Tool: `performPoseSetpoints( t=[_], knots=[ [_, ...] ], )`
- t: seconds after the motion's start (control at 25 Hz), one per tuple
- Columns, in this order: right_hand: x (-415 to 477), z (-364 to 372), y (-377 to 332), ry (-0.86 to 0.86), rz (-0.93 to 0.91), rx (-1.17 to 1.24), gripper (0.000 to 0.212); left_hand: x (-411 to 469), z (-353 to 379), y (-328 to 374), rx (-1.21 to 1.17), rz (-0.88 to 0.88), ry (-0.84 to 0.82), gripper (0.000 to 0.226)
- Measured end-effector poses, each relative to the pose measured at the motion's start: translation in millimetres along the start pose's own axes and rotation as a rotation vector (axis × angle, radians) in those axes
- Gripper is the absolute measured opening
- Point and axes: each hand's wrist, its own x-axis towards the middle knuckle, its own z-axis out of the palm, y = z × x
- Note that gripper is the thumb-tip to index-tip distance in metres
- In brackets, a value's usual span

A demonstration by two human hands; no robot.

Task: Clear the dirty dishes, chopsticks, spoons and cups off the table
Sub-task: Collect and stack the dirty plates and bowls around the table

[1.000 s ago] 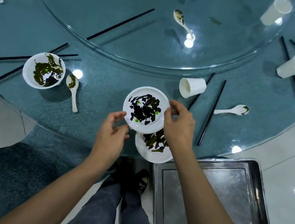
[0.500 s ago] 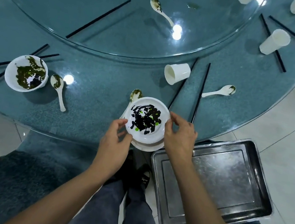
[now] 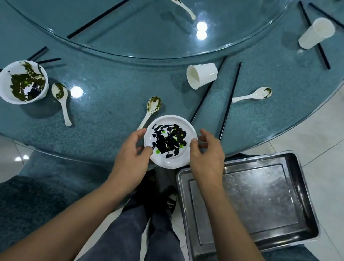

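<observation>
plate point(image 3: 169, 141): white, smeared with black sauce and a few green bits, sat at the near edge of the desk point(image 3: 107, 100), just below the middle of the frame, right between both hands
left hand point(image 3: 133, 155): fingers point(image 3: 141, 133) curled round the plate's left rim, thumb on the near edge, so it had a grip
right hand point(image 3: 206, 157): thumb on the right rim, fingers bent over that side, holding it too
spoon point(image 3: 153, 106): dirty, just up-left of the plate, handle ending by the left hand
bowl point(image 3: 22, 83): far left, pretty messy, second spoon point(image 3: 61, 97) just beside it
cup point(image 3: 201, 75): tipped on its side above the plate, next to black chopsticks point(image 3: 229, 99)
tray point(image 3: 268, 205): metal, lower right, off the desk, just beside the right wrist
</observation>
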Motion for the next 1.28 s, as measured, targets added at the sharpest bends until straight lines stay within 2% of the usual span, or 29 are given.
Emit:
performPoseSetpoints(
  t=[0.12, 0.36, 0.68, 0.96, 1.28],
  knots=[
    [3.1, 2.0, -2.2, -0.039, 0.034, 0.001, 0.031, 6.9, 3.8, -4.7, -0.042, -0.033, -0.014, 0.049],
    [1.9, -1.5, -1.9, -0.023, 0.097, 0.126, 0.026, 8.0, 9.6, -2.9, -0.099, 0.001, -0.017, 0.044],
    [-19.7, -17.5, 23.1, 0.05, 0.112, 0.256, 0.021, -14.0, 20.5, -2.3, -0.036, 0.062, -0.044, 0.046],
    [-33.8, -61.9, 62.9, 0.171, 0.168, 0.338, 0.021, -30.3, 64.3, -2.1, 0.058, 0.139, -0.167, 0.046],
    [-48.7, -119.9, 135.8, 0.346, 0.29, 0.419, 0.024, -48.0, 147.7, -4.0, 0.205, 0.191, -0.36, 0.048]
  ],
)
